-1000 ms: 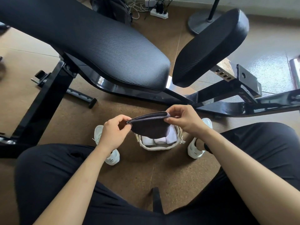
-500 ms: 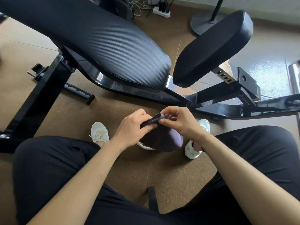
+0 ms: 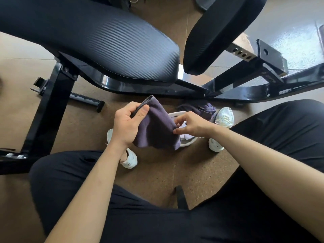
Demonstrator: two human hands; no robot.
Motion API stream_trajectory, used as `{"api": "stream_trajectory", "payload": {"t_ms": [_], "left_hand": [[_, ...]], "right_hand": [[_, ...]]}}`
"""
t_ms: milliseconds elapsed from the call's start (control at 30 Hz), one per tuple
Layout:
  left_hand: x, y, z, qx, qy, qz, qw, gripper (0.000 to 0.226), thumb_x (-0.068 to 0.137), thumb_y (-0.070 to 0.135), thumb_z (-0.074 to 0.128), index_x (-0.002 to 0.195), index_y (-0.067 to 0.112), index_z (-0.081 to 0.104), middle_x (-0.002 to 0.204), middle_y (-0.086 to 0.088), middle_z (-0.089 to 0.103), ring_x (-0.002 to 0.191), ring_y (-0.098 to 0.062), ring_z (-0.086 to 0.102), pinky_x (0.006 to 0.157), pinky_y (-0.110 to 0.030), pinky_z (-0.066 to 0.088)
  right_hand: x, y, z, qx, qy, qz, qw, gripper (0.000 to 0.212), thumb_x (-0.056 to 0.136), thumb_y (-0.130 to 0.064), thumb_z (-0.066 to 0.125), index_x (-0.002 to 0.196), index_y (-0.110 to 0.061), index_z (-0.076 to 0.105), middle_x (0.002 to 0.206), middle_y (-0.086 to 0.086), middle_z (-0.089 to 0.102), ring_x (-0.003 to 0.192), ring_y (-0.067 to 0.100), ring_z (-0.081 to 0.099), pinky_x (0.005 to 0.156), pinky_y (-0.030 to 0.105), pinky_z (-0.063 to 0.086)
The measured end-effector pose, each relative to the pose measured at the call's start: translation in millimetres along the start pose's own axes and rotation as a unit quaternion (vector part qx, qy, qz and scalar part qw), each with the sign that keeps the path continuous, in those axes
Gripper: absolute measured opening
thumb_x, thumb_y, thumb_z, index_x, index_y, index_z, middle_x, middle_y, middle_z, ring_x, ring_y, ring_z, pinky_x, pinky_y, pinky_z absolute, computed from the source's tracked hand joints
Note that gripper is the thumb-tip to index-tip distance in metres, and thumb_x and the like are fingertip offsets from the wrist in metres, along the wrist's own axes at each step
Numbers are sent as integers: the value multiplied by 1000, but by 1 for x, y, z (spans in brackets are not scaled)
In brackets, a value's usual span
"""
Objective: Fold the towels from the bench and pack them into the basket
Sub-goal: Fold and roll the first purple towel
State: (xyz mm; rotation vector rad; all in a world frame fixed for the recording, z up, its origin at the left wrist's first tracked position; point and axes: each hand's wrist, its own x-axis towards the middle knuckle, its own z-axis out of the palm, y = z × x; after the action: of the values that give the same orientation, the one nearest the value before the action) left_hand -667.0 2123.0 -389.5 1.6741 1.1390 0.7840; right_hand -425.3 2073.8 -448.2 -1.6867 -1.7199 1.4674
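left hand (image 3: 126, 126) fingers (image 3: 140, 114) pinched the purple towel (image 3: 156, 127) edge, right hand (image 3: 192, 124) fingers pinched its side, over the basket (image 3: 188, 143), cork floor (image 3: 154, 176), padded black surface (image 3: 108, 44) was behind

Person is wearing black trousers (image 3: 73, 186) w/ smooth fabric, filling lower left & lower right of frame. Both forearms are showing bare, no sleeves visible. White sneakers (image 3: 225, 117) w/ laces are showing at centre, one per side, right w/ dark mark on side.

Dark purple towel (image 3: 156, 128), white basket (image 3: 188, 142), white shoes (image 3: 225, 117), black trousers (image 3: 280, 130), black ribbed bench pad (image 3: 105, 42), speckled brown floor (image 3: 192, 169).
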Motion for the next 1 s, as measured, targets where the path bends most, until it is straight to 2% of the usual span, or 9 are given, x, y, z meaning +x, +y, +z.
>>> {"api": "stream_trajectory", "payload": {"t_ms": [133,200,333,500,667,733,833,900,1000], "left_hand": [[-1,1,-7,-47,38,-33,998,17,104,20,59,96,13,72,82,10,71,81,-3,64,71,-22,52],[0,-2,-13,-72,75,-56,993,18,104,21,58,92,20,73,81,14,72,82,-3,66,71,-22,53],[2,-13,-28,-125,140,-97,977,22,102,28,61,86,27,76,89,0,72,91,-17,68,81,-39,56],[4,-24,-43,-145,194,-124,962,23,103,28,60,86,20,73,86,2,71,86,-13,69,75,-31,57],[2,-44,-50,-113,222,-189,950,25,101,36,62,84,22,73,87,3,74,89,-16,72,75,-34,59],[3,-50,-52,-113,246,-217,938,26,100,38,64,80,24,73,84,3,76,90,-20,74,75,-37,60],[2,-59,-59,-113,262,-255,924,23,96,42,66,82,26,74,94,-2,78,98,-25,75,84,-45,62],[1,-62,-62,-118,277,-272,914,22,95,45,67,87,26,75,100,-2,78,101,-25,75,86,-46,61],[1,-64,-62,-132,292,-285,904,21,95,45,67,90,27,75,103,-2,78,101,-23,74,88,-47,61]], "right_hand": [[-1,0,0,47,12,6,999,27,99,-32,62,119,-16,71,113,0,74,111,17,66,105,43,48],[-3,-1,0,33,7,-2,999,27,97,-39,65,111,-16,70,103,3,74,99,16,68,95,44,54],[-6,0,1,-23,-36,-23,999,16,86,-23,79,94,-14,70,88,12,71,77,16,63,79,39,53],[-3,17,2,-94,-37,15,995,9,86,-19,74,92,-12,70,89,8,73,84,23,68,81,41,57],[-3,29,-9,-44,10,36,998,4,94,-16,67,98,-14,66,92,0,70,85,15,66,80,34,55],[-6,29,-15,-15,-2,44,999,12,95,-13,68,106,-14,68,99,3,72,92,15,70,83,27,58],[-10,27,-20,-12,-16,51,999,21,92,-5,68,110,-16,69,100,1,73,90,12,69,74,16,54],[-10,25,-21,-13,11,41,999,25,90,0,67,110,-16,71,98,2,72,88,11,68,69,13,52],[-8,26,-22,30,83,32,996,19,91,-2,68,105,-15,73,94,4,72,87,14,68,75,20,51]]}}
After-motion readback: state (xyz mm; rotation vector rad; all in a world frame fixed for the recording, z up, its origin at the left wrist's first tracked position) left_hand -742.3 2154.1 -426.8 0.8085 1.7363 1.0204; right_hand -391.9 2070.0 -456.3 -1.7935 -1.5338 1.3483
